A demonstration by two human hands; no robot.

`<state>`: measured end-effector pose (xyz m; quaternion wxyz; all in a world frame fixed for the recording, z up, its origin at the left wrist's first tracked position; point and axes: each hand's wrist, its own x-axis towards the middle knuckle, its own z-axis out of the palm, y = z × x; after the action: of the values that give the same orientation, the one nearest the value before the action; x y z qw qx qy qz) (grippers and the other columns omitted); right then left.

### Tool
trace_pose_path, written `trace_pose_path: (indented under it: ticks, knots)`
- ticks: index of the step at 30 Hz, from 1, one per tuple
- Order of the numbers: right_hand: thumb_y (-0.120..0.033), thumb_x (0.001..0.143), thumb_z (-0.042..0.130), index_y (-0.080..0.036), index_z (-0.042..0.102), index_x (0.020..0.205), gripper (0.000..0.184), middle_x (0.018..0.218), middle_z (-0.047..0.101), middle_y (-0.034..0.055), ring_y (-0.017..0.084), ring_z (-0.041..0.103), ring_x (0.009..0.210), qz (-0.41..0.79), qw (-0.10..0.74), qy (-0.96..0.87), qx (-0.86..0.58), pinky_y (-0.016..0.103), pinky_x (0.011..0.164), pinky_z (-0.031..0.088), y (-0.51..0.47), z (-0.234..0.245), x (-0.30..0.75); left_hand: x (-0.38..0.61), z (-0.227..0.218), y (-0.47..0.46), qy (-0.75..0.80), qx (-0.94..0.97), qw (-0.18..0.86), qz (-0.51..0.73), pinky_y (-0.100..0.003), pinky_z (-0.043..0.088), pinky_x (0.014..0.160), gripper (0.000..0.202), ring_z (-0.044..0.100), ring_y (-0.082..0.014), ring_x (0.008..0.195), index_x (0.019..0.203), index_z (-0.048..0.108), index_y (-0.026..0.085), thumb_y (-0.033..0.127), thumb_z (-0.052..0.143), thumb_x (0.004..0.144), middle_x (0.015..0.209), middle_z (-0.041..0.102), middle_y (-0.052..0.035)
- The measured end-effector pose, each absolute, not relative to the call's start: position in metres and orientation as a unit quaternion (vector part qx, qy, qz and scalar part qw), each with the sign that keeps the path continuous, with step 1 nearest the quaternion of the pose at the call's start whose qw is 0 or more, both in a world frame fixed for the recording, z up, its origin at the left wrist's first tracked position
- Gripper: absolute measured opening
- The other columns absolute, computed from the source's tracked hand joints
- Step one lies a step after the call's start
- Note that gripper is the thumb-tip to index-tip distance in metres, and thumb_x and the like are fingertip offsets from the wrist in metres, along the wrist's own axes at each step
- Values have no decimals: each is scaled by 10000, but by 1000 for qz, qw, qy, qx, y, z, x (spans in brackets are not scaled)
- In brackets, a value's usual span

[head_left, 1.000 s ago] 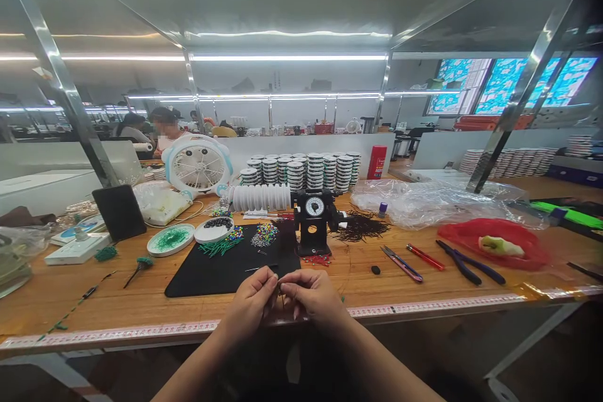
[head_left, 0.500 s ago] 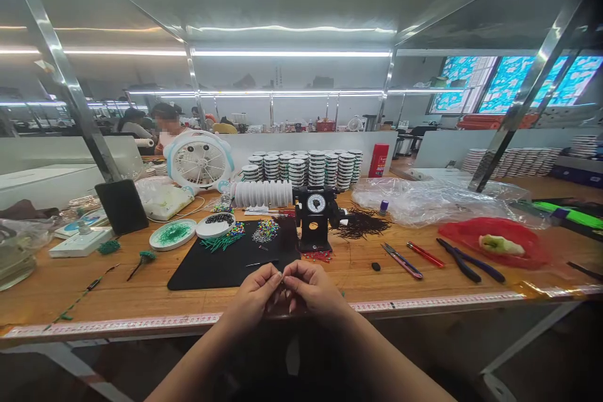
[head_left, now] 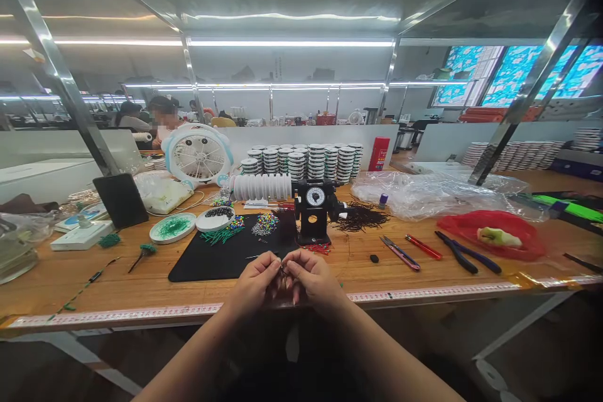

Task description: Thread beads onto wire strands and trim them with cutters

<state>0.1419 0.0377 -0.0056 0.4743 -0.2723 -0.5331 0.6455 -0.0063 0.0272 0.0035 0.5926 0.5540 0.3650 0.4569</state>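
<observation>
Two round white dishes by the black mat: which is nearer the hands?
The black-filled dish, on the right. The green-filled dish sits to its left, farther from the left hand and right hand.

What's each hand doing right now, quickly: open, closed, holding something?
Left hand: closed, pinching a small dark piece, too small to identify.
Right hand: closed, pinching at the same small dark piece.

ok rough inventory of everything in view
fan: one, white-blue, left
spools: many, white, back
dial device: one, black, centre
dishes: two, white, left
beads: many, multicoloured, centre
mat: one, black, centre
panel: one, black, left
snips: one, red-blue, right
pen: one, red, right
pliers: one, dark, right
bag: one, red, right
plastic: uncounted, clear, right
ruler tape: one, white, front
people: uncounted, blurred, back
held piece: uncounted, dark, front
left grip: one, bare, front
right grip: one, bare, front
</observation>
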Motion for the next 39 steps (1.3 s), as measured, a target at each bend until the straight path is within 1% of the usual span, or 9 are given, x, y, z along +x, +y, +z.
trace_pose_path:
  ticks: [4, 8, 11, 17, 22, 30, 39]
  knots:
    - [-359, 736, 651, -124, 576, 773, 249, 540, 566, -31, 58, 484, 373, 629, 488, -531, -291, 153, 346, 404, 35, -3, 141, -5, 3, 25, 376, 555, 580, 463, -204, 241, 447, 305, 341, -69, 437, 663, 439, 175, 431, 503, 815, 507, 431, 65]
    - [-368, 730, 654, -119, 591, 781, 262, 525, 577, -30, 55, 476, 325, 615, 483, -533, -323, 143, 317, 354, 32, 0, 142, -4, 6, 22, 386, 560, 568, 462, -200, 229, 439, 314, 325, -67, 435, 647, 437, 173, 431, 501, 816, 494, 421, 66]
    - [-370, 734, 648, -125, 581, 775, 257, 526, 588, -23, 60, 482, 327, 619, 472, -538, -323, 142, 311, 346, 32, -1, 142, -4, 6, 21, 393, 562, 561, 464, -197, 224, 436, 315, 319, -66, 434, 643, 434, 175, 432, 507, 811, 494, 422, 68]
    - [-362, 754, 628, -141, 547, 748, 235, 529, 569, -34, 60, 478, 355, 619, 471, -549, -306, 160, 344, 390, 34, -7, 140, -4, 2, 22, 395, 563, 556, 467, -194, 265, 467, 309, 345, -66, 468, 647, 453, 165, 422, 525, 803, 519, 438, 62]
    - [-349, 770, 616, -144, 544, 776, 217, 573, 573, -22, 75, 519, 434, 621, 461, -560, -297, 179, 410, 433, 35, -6, 142, -5, 3, 23, 388, 561, 566, 463, -192, 269, 468, 307, 344, -64, 468, 654, 458, 160, 421, 535, 797, 521, 433, 64]
    - [-361, 778, 611, -149, 522, 793, 231, 571, 553, -36, 77, 537, 452, 658, 438, -549, -271, 198, 459, 474, 40, -6, 143, -4, 8, 22, 377, 548, 589, 460, -188, 278, 469, 310, 372, -62, 461, 647, 469, 156, 421, 557, 783, 515, 470, 54]
    - [-355, 787, 608, -152, 514, 794, 224, 579, 534, -44, 84, 554, 491, 675, 424, -545, -260, 215, 507, 484, 39, -7, 143, -5, 2, 24, 365, 533, 611, 458, -182, 283, 464, 301, 386, -55, 460, 663, 468, 157, 417, 559, 786, 526, 493, 48]
